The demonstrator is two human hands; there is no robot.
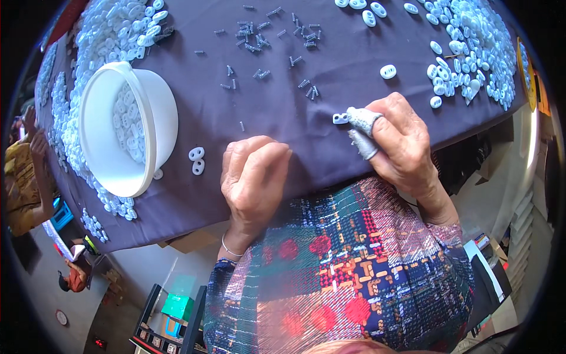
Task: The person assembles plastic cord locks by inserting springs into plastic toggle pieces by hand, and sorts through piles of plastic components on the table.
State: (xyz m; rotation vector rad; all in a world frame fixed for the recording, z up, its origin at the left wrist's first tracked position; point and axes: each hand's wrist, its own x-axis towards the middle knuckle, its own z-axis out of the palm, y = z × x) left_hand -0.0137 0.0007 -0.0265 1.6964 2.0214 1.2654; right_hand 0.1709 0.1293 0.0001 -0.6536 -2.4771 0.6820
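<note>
My right hand (pixel 396 137) rests on the dark purple cloth (pixel 283 118) and pinches a small white plastic piece (pixel 341 118) between thumb and forefinger; both fingertips wear grey cloth covers. My left hand (pixel 253 177) lies knuckles up on the cloth near the table's front edge, fingers curled under; whether it holds anything is hidden. Two white oval pieces (pixel 197 160) lie just left of it. Several small grey springs (pixel 265 41) are scattered across the middle of the cloth.
A white plastic bowl (pixel 159 106) holding white pieces stands tilted at the left. Heaps of white pieces lie at the far left (pixel 112 26) and far right (pixel 471 47). Another person (pixel 23 171) sits at the left edge. Boxes and a rack stand on the floor below.
</note>
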